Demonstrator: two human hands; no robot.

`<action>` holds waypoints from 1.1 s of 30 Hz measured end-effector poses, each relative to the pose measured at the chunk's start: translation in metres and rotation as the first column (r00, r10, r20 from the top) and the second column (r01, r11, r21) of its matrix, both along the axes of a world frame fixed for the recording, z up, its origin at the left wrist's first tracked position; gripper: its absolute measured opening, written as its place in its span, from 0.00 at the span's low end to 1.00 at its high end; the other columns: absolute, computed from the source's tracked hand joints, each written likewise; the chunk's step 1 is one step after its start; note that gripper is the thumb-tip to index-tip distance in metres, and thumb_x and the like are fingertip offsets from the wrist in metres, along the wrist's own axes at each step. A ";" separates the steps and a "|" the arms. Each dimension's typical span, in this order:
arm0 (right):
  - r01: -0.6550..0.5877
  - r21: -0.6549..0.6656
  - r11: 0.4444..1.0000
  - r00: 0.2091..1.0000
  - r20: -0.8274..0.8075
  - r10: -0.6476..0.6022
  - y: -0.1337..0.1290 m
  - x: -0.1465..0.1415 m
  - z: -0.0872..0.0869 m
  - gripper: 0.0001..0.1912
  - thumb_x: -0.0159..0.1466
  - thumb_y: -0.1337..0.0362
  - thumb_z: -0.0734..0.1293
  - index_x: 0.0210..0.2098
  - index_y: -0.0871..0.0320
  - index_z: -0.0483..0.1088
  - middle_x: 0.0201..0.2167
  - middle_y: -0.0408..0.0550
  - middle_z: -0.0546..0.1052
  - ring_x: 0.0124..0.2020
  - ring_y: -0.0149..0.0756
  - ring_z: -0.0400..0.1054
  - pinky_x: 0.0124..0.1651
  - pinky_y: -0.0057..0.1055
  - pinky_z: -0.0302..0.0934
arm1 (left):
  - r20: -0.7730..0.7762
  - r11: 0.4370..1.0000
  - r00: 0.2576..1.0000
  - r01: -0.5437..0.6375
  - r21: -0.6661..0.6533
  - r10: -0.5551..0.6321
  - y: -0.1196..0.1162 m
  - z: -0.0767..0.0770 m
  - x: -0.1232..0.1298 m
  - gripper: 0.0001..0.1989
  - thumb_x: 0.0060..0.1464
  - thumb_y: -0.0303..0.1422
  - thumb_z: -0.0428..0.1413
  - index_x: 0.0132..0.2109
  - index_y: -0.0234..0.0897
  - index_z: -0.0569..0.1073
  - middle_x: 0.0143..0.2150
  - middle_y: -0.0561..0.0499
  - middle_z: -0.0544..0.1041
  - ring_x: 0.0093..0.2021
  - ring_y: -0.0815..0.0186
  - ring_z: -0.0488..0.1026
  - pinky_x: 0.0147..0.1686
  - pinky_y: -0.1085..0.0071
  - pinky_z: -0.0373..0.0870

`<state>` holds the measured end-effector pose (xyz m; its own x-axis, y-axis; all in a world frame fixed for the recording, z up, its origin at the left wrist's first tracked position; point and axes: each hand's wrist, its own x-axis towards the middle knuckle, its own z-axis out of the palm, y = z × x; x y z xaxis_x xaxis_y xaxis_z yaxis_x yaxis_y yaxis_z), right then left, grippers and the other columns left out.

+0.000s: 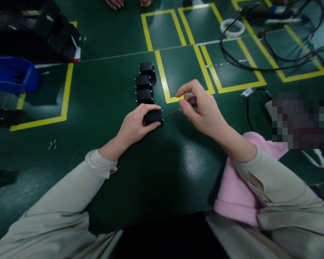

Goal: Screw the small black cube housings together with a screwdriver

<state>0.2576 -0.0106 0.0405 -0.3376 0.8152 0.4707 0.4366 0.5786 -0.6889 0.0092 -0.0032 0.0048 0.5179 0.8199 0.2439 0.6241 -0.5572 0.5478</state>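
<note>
My left hand [136, 124] holds a small black block [153, 116] on the green table, thumb along its near side and fingers over its far side. In my right hand [201, 108] is a screwdriver [191, 102] with a dark reddish handle. Its thin shaft slants down to the left, and the tip meets a screw at the block's right end. Three similar black blocks stand in a column just beyond, the nearest one [144, 96] close to my left fingers. Small screws show at their ends.
Loose screws [53, 145] lie at left, below a blue bin [13, 75] and black parts [54, 32]. At right are a pink cloth [239, 187], black cables [248, 66] and a white tape roll [232, 28]. Another person's hand [115, 3] shows at the top.
</note>
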 end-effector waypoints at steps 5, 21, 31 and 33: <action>0.027 0.003 1.000 1.000 0.002 -0.027 0.000 -0.001 0.000 0.11 0.73 0.55 0.59 0.38 0.55 0.64 0.25 0.37 0.67 0.21 0.24 0.61 0.30 0.27 0.57 | -0.010 1.000 1.000 -0.007 -0.018 0.007 0.000 0.002 0.000 0.22 0.60 0.37 0.60 0.60 0.40 0.71 0.56 0.47 0.76 0.55 0.57 0.74 0.55 0.62 0.70; 0.061 0.075 0.995 0.995 0.069 -0.066 0.000 0.001 -0.002 0.10 0.73 0.56 0.58 0.43 0.56 0.65 0.31 0.41 0.70 0.28 0.26 0.65 0.32 0.27 0.60 | -0.010 1.000 1.000 -0.004 -0.012 0.004 0.000 0.001 0.000 0.22 0.60 0.38 0.60 0.60 0.40 0.71 0.56 0.47 0.76 0.55 0.57 0.74 0.55 0.63 0.70; 0.046 0.040 0.998 0.998 0.051 -0.048 0.000 0.001 0.000 0.11 0.72 0.55 0.59 0.41 0.54 0.65 0.29 0.40 0.69 0.26 0.27 0.64 0.31 0.28 0.59 | -0.017 0.999 1.000 -0.014 -0.034 0.013 -0.001 0.002 0.000 0.22 0.60 0.38 0.60 0.60 0.40 0.71 0.57 0.47 0.76 0.56 0.56 0.74 0.56 0.61 0.70; 0.037 0.037 0.999 0.999 0.037 -0.038 -0.001 0.000 0.001 0.09 0.72 0.57 0.59 0.44 0.55 0.65 0.28 0.40 0.69 0.26 0.28 0.64 0.32 0.28 0.60 | -0.014 0.999 1.000 -0.011 -0.037 0.010 -0.001 0.002 0.000 0.22 0.60 0.38 0.59 0.60 0.40 0.70 0.57 0.47 0.76 0.56 0.56 0.74 0.56 0.61 0.70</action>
<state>0.2579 -0.0114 0.0414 -0.3251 0.8100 0.4881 0.4835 0.5859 -0.6503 0.0093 -0.0042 0.0070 0.5124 0.8336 0.2063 0.6374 -0.5302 0.5591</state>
